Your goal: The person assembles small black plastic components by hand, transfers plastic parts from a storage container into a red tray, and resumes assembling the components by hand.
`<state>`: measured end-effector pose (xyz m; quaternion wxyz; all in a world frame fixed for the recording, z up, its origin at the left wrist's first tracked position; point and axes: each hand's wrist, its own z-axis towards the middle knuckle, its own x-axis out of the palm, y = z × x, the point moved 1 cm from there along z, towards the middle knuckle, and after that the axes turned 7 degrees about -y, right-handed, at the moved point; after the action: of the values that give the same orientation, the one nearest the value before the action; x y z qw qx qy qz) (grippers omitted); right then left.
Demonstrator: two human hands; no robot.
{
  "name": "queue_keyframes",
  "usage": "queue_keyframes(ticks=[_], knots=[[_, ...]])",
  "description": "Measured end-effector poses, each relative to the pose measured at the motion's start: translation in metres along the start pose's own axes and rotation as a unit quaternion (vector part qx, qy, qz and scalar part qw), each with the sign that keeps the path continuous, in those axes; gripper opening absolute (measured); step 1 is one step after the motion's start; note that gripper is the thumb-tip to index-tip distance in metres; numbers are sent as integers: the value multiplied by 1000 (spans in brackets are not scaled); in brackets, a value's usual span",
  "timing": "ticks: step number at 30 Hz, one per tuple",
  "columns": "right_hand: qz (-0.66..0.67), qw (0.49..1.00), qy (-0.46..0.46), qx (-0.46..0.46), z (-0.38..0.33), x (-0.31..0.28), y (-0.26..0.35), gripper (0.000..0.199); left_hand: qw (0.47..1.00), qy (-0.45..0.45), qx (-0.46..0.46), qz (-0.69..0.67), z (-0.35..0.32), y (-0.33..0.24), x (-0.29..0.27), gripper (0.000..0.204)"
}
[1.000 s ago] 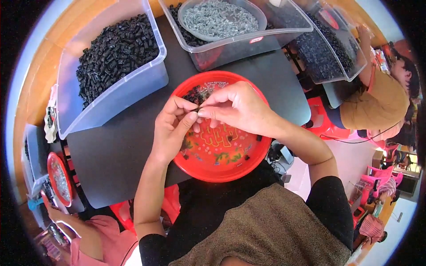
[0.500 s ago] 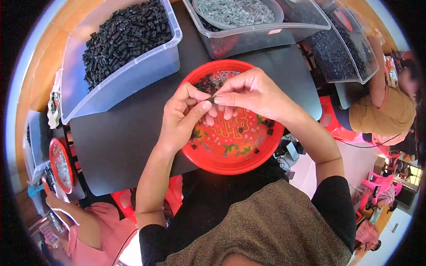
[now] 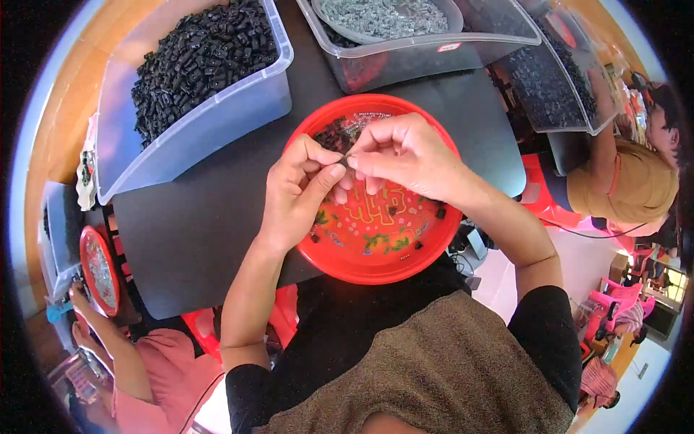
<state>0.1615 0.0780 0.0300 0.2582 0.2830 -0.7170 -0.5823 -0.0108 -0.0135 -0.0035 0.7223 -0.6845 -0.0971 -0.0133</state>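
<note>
Now both hands [image 3: 288, 195] [image 3: 413, 160] — pinched nearly closed — hold a tiny dark piece [image 3: 345, 158] above the red basin [image 3: 361, 273].

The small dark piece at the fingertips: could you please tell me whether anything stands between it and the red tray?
No object is visible between the small dark piece and the red tray; only curled fingers of the left hand and right hand show beside it, over the tray.

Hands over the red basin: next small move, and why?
Probably a light inward press: the left hand and right hand meet in thumb-and-finger pinches at a small dark piece above the red basin. Its details are too small to make out.
</note>
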Motion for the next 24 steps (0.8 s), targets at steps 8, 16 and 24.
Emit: queue_keyframes(ticks=[8,16,24], knots=[[-69,996,-4,-62,-1,2,6,13,999,-28,-4,18,-1,-3,1,6],[45,995,85,27,12,-7,-2,16,999,25,14,-34,-3,-3,0,5],[29,998,35,-47,-3,-17,15,15,998,-29,50,-13,-9,-34,6,7]])
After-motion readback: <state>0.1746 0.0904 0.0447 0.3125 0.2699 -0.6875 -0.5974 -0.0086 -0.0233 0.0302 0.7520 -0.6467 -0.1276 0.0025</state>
